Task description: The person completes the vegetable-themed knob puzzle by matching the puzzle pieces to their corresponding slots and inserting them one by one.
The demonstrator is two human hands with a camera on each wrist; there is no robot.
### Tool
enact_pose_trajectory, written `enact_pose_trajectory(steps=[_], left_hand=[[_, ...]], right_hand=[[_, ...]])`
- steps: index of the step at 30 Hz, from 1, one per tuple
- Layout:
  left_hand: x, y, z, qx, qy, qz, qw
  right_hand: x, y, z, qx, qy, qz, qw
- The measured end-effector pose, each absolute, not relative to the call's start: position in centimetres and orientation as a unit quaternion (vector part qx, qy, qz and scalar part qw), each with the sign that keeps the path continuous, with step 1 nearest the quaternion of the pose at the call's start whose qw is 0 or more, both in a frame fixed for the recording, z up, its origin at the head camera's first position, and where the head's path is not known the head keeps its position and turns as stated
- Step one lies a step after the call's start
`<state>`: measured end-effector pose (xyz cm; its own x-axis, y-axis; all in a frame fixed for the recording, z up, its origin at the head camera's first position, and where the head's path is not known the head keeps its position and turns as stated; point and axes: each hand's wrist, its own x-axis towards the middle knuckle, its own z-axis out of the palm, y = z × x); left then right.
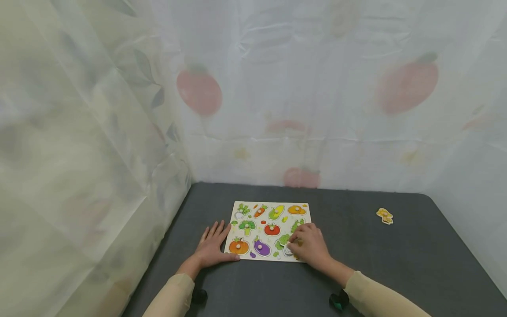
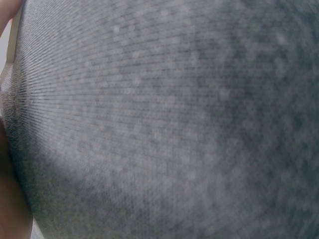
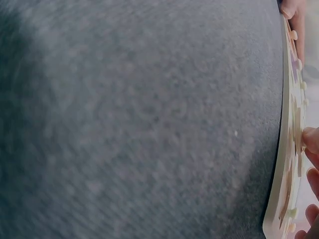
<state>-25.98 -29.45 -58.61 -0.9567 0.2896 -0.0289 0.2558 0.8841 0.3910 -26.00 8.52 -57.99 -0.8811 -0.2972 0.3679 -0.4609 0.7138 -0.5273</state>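
Note:
A wooden vegetable puzzle board (image 1: 259,220) lies flat on the dark table, with knobbed pieces such as a tomato (image 1: 272,229), an eggplant (image 1: 262,248) and a pumpkin (image 1: 239,246) in it. My left hand (image 1: 213,247) rests at the board's left edge, fingers spread, thumb along the near left corner. Over the lower right part of the board, my right hand (image 1: 310,245) pinches a green-and-white piece that looks like a cauliflower (image 1: 284,240). The fingers partly cover it, and whether it sits in its recess is hidden. Fingertips (image 3: 311,139) meet a piece's edge in the right wrist view.
A mushroom puzzle piece (image 1: 384,215) lies by itself on the dark table (image 1: 348,229), right of the board. Pale curtains with fruit prints (image 1: 301,88) hang behind the table and along its left side. Small dark objects (image 1: 339,301) are near both wrists.

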Motion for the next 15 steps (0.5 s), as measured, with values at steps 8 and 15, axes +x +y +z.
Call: enact_pose_trajectory(steps=[8, 15], left_hand=[[-25.80, -29.43, -58.59, 0.150, 0.967, 0.204, 0.031], [-25.72, -29.40, -58.41, 0.150, 0.966, 0.207, 0.035]], right_hand=[[-25.89, 8.22, -58.48, 0.220, -0.912, 0.319, 0.135], [-25.73, 7.93, -58.65, 0.227, -0.909, 0.320, 0.143]])
